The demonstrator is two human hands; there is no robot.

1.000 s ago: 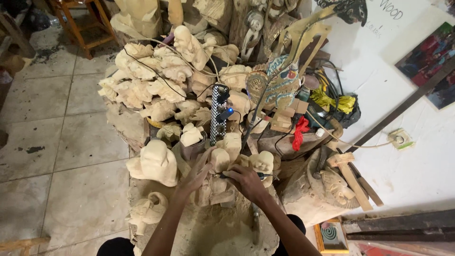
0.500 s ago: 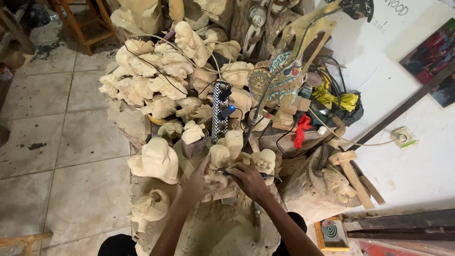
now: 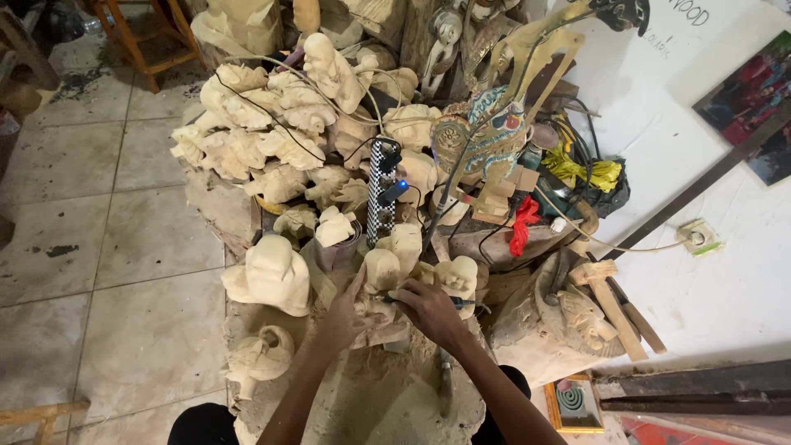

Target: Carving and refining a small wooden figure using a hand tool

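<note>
- Carving (image 3: 381, 306) is steadied by the left hand (image 3: 344, 313), fingers wrapped around it.
- Thin tool (image 3: 428, 302) is gripped in the closed right hand (image 3: 430, 309), tip against the wood.

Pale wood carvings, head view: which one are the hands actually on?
The small rounded figure at the pile's near edge. The left hand steadies it from below-left; the right hand holds a thin tool beside it. The bigger carving to its left lies untouched.

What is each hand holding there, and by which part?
The right hand grips a thin tool near its middle. The left hand steadies a pale wooden carving at its base.
</note>
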